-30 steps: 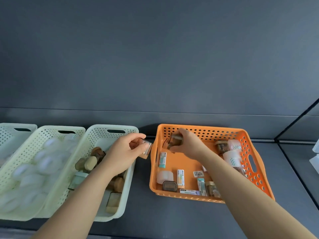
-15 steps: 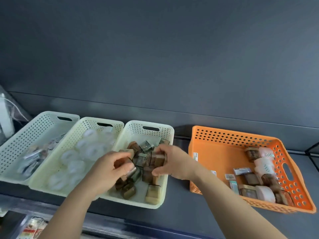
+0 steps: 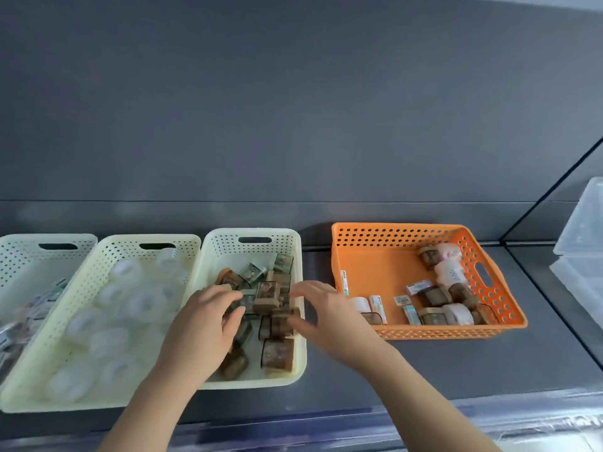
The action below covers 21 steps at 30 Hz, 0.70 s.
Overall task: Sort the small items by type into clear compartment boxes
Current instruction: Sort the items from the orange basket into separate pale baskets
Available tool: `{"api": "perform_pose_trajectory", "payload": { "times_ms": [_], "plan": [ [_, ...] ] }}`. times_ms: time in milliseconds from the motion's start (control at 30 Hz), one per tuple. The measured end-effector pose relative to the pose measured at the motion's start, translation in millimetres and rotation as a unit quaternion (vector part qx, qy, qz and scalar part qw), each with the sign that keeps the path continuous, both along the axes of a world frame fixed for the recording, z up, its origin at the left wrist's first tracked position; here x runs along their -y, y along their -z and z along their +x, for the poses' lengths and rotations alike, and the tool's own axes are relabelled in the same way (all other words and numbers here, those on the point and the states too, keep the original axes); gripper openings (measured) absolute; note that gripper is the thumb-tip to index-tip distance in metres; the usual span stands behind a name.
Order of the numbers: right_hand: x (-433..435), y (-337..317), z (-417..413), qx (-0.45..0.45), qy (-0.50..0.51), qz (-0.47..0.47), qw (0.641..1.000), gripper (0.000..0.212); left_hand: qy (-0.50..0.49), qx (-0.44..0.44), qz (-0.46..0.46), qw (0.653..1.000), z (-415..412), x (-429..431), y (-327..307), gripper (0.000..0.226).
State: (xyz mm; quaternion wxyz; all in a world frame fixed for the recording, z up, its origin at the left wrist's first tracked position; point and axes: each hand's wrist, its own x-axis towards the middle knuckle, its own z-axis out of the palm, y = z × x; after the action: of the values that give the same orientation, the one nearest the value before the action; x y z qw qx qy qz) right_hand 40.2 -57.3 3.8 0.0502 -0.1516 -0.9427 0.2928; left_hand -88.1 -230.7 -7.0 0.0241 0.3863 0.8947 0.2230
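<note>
A: Half a second on, the right hand (image 3: 329,318) no longer grips a brown box. Its fingers are spread and empty above the right rim of the cream basket (image 3: 222,243).

B: And the left hand (image 3: 202,327)?

A: It's lower on the pile now, fingers bent over the brown boxes (image 3: 268,293) and touching them. Whether it actually pinches one, I cannot tell; the fingertips are blurred against the heap.

B: Where's the sorted stock sitting?

A: The brown boxes lie jumbled in that cream basket, some upright, some tipped. Just beside it on the left, the middle basket (image 3: 124,247) is full of white round tubs (image 3: 109,342). The far-left basket (image 3: 19,252) holds flat packets, too blurred to name.

B: And what's unsorted?

A: It's in the orange basket (image 3: 391,236), set apart to the right on the dark shelf (image 3: 440,363). Brown jars (image 3: 429,256), white rolls (image 3: 452,275) and slim packets (image 3: 378,305) are mixed along its front and right side.
</note>
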Motion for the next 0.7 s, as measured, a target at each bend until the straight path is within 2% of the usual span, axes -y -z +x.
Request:
{"api": "perform_pose_trajectory", "payload": {
  "times_ms": [200, 333, 400, 500, 600, 700],
  "plan": [
    [-35.7, -13.9, 47.4, -0.019, 0.092, -0.006, 0.996, 0.038, 0.075, 0.024, 0.086, 0.993, 20.3, -50.2, -20.2, 0.023],
    [-89.8, -19.8, 92.7, -0.011, 0.161, 0.048, 0.986, 0.035, 0.142, 0.069, 0.114, 0.981, 43.4, -102.5, -26.4, 0.019],
    [-122.6, -21.1, 119.1, -0.003, 0.203, 0.068, 0.977, 0.027, 0.168, 0.097, 0.12, 0.974, 57.5, -135.3, -24.7, 0.021],
    [-171.9, -19.8, 157.5, -0.008, 0.266, 0.054, 0.962, 0.031, 0.2, 0.133, 0.099, 0.966, 82.9, -189.6, -19.9, 0.03],
    [-212.6, -12.3, 182.5, 0.005, 0.26, 0.049, 0.964, 0.043, 0.266, 0.163, 0.056, 0.948, 111.3, -246.8, -14.8, 0.035],
    [-238.3, 0.3, 190.2, 0.01, 0.237, 0.025, 0.971, 0.044, 0.321, 0.202, -0.007, 0.925, 136.9, -295.5, -2.8, 0.04]
  ]
}}
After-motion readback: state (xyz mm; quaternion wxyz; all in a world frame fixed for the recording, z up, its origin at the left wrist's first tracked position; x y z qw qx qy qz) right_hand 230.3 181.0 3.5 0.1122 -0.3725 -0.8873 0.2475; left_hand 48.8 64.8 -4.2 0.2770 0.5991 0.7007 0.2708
